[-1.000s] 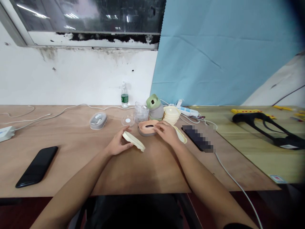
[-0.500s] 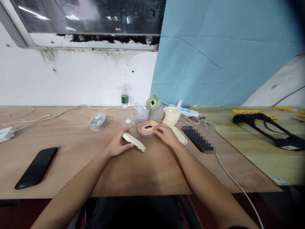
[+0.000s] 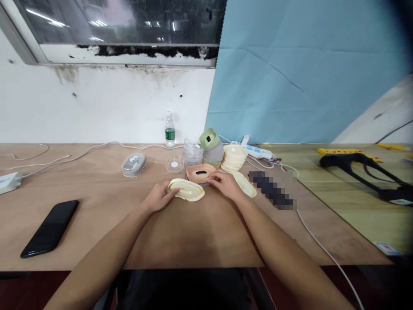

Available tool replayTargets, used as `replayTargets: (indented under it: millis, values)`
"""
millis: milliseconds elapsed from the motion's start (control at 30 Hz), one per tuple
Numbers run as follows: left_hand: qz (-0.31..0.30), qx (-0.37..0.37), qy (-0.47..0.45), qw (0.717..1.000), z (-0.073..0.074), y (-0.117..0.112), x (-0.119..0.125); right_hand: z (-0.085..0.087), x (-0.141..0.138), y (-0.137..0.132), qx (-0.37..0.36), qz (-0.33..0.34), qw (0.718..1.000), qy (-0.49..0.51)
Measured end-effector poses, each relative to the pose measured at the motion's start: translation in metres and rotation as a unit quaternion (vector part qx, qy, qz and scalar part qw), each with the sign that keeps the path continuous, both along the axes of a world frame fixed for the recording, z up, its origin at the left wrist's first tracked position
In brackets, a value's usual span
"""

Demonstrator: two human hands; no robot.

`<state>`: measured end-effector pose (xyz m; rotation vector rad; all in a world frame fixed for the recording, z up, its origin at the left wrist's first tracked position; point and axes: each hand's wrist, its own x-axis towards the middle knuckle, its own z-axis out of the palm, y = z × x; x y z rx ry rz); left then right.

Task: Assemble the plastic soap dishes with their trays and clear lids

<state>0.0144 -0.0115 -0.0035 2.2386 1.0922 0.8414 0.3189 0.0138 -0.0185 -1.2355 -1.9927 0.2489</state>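
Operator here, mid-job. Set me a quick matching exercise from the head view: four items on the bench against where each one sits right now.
Items:
1. Cream oval moulded piece
2. Peach oval piece with a dark slot
3. Stack of cream oval pieces
4. Black smartphone

Places:
A. Alone, well left of both hands
B. Under the fingertips of the right hand
C. Under the fingers of the left hand
D. Beyond the right hand, beside a green-and-grey upright container

Pairs: 1-C, 2-B, 3-D, 4-A.

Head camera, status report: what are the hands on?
Left hand on cream oval shell. Right hand on peach oval piece. Beside right hand: loose cream shell, stack of cream shells.
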Motion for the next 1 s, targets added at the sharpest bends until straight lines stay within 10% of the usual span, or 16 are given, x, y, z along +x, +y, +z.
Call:
replayTargets:
  millis: [1000]
  values:
    - [-0.021,-0.019,0.067,0.997,-0.003,0.002,-0.001,0.011,-0.013,-0.010,-0.011,0.028,1.000,0.005]
